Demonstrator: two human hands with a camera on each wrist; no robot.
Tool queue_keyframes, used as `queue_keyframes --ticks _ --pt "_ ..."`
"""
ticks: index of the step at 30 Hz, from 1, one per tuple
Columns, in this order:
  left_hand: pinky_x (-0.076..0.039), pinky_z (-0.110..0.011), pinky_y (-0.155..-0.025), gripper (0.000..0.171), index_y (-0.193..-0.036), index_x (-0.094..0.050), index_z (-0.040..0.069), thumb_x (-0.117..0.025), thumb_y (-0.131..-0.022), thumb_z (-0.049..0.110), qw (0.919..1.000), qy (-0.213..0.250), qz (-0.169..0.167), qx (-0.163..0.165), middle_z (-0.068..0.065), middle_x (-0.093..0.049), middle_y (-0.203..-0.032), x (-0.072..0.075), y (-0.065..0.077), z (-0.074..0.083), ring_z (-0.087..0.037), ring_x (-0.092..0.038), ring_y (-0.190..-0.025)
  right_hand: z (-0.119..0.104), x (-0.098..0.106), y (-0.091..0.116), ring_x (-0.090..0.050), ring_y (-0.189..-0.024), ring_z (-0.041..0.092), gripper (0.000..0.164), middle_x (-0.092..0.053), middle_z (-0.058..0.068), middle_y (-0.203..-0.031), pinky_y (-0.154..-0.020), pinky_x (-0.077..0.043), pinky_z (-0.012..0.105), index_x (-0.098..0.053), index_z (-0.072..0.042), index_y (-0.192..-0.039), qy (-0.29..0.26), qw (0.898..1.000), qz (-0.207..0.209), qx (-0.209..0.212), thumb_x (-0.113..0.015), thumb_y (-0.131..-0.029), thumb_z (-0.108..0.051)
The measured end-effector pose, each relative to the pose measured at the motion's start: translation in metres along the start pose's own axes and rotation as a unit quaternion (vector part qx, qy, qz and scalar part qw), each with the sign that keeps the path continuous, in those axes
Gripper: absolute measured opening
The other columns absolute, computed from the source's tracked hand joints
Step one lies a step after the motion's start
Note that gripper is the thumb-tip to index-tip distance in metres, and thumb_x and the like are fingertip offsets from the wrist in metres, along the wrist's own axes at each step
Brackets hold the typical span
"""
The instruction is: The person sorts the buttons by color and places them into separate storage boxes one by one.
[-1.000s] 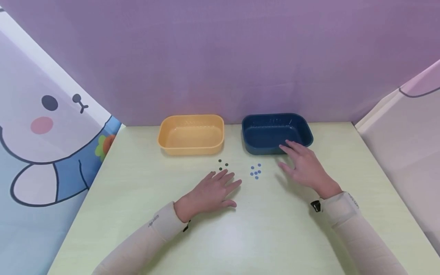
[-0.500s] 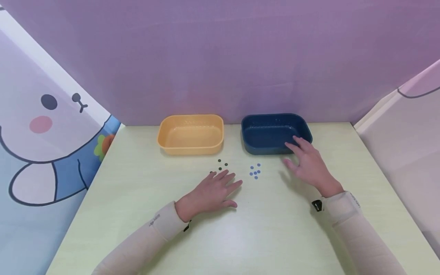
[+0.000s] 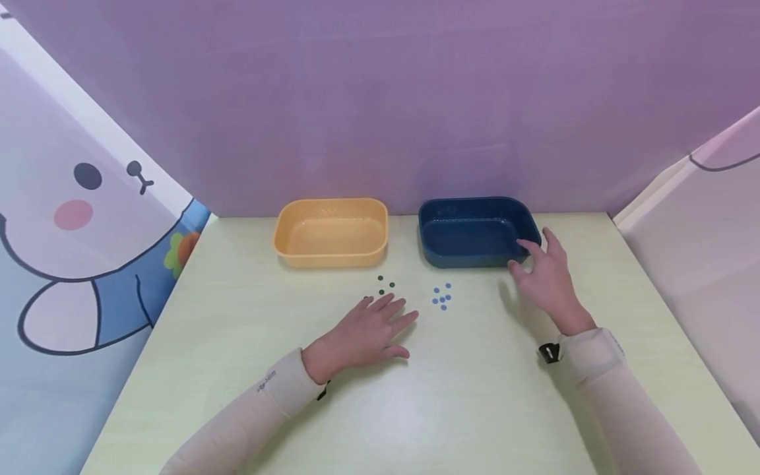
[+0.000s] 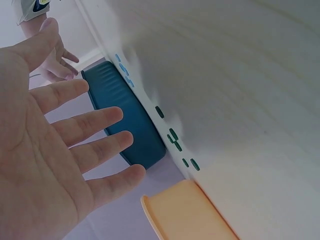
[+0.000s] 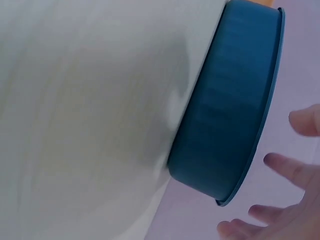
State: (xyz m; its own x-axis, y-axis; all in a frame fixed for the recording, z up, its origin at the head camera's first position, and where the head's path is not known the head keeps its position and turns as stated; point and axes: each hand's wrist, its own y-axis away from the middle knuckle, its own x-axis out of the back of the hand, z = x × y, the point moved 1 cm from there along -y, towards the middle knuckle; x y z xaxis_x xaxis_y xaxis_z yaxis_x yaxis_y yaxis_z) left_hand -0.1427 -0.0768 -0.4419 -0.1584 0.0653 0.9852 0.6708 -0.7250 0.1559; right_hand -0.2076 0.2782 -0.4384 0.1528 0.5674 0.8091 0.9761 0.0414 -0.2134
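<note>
My left hand (image 3: 365,333) hovers over the table with fingers spread, holding nothing; its palm faces the camera in the left wrist view. Just beyond its fingertips lie several small dark green discs (image 4: 173,134), some of them hidden under the hand in the head view. To their right is a cluster of several small blue discs (image 3: 442,299). My right hand (image 3: 549,280) is raised at the front right corner of the dark blue tray (image 3: 469,237), fingers apart and loosely bent. Nothing shows between its thumb and fingers in the right wrist view.
A yellow tray (image 3: 329,259) stands at the back left of the pale table (image 3: 415,409), beside the blue one. Behind both rises a purple cloth wall (image 3: 380,105). Printed panels with a cartoon figure (image 3: 77,264) border the left side, and a pale panel (image 3: 700,264) the right.
My right hand has moved right, from over the blue tray's front rim to its right corner, its fingers bending a little. The left hand and the discs stay put.
</note>
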Motion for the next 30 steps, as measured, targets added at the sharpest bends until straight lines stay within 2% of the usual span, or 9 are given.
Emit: queue_keyframes --ticks 5,12,16,20,24,27,30 --pt "-0.035 -0.06 -0.111 0.073 -0.156 -0.04 0.023 -0.054 -0.097 0.063 1.0 0.004 -0.003 0.002 -0.011 -0.039 -0.158 -0.003 -0.001 0.0 -0.034 -0.032 -0.147 0.006 0.0 -0.003 -0.018 -0.139 0.063 0.053 -0.01 0.037 -0.159 -0.106 -0.025 0.074 -0.05 0.007 -0.14 -0.018 0.999 -0.01 -0.038 -0.059 -0.098 -0.023" --pt "-0.036 -0.06 -0.11 0.072 -0.156 -0.04 0.022 -0.053 -0.097 0.063 1.0 -0.002 0.004 -0.002 -0.011 -0.04 -0.158 -0.004 -0.002 0.0 -0.034 -0.033 -0.147 0.015 -0.004 -0.007 -0.023 -0.138 0.062 0.056 -0.008 0.038 -0.158 -0.108 -0.026 0.072 -0.046 0.008 -0.143 -0.046 0.997 -0.029 -0.054 -0.06 -0.1 -0.025" --pt "-0.037 -0.06 -0.11 0.072 -0.155 -0.041 0.022 -0.054 -0.097 0.063 0.9999 -0.005 0.008 -0.005 -0.011 -0.041 -0.157 -0.005 -0.002 0.0 -0.034 -0.034 -0.146 0.019 -0.006 -0.011 -0.025 -0.137 0.062 0.055 -0.013 0.041 -0.155 -0.108 -0.026 0.071 -0.046 0.009 -0.143 -0.07 0.996 -0.022 -0.058 -0.059 -0.1 -0.023" --pt "-0.038 -0.059 -0.109 0.073 -0.155 -0.042 0.022 -0.055 -0.096 0.063 0.9998 -0.009 0.014 -0.008 -0.011 -0.042 -0.156 -0.006 -0.002 -0.001 -0.034 -0.035 -0.145 0.02 -0.007 -0.013 -0.037 -0.129 0.06 0.052 -0.017 0.043 -0.153 -0.105 -0.033 0.069 -0.047 0.011 -0.142 -0.107 0.992 -0.012 -0.069 -0.057 -0.102 -0.021" --pt "-0.039 -0.059 -0.109 0.073 -0.155 -0.042 0.022 -0.055 -0.096 0.063 0.9998 -0.01 0.015 -0.008 -0.011 -0.042 -0.156 -0.007 -0.001 -0.001 -0.034 -0.034 -0.146 0.022 -0.007 -0.014 -0.045 -0.127 0.057 0.05 -0.022 0.039 -0.154 -0.105 -0.039 0.064 -0.046 0.011 -0.143 -0.14 0.987 -0.01 -0.083 -0.051 -0.105 -0.022" --pt "-0.039 -0.059 -0.109 0.072 -0.155 -0.042 0.022 -0.054 -0.096 0.063 0.9998 -0.009 0.016 -0.008 -0.011 -0.042 -0.156 -0.008 -0.001 -0.001 -0.034 -0.034 -0.146 0.022 -0.007 -0.016 -0.046 -0.128 0.055 0.05 -0.028 0.035 -0.154 -0.106 -0.039 0.063 -0.047 0.01 -0.143 -0.15 0.984 -0.01 -0.091 -0.05 -0.105 -0.023" --pt "-0.039 -0.06 -0.109 0.072 -0.155 -0.042 0.022 -0.055 -0.096 0.063 0.9998 -0.007 0.016 -0.007 -0.012 -0.042 -0.156 -0.008 -0.001 -0.001 -0.034 -0.034 -0.146 0.023 -0.007 -0.017 -0.039 -0.136 0.052 0.051 -0.031 0.032 -0.155 -0.109 -0.033 0.065 -0.046 0.007 -0.145 -0.144 0.984 -0.019 -0.107 -0.049 -0.106 -0.026"
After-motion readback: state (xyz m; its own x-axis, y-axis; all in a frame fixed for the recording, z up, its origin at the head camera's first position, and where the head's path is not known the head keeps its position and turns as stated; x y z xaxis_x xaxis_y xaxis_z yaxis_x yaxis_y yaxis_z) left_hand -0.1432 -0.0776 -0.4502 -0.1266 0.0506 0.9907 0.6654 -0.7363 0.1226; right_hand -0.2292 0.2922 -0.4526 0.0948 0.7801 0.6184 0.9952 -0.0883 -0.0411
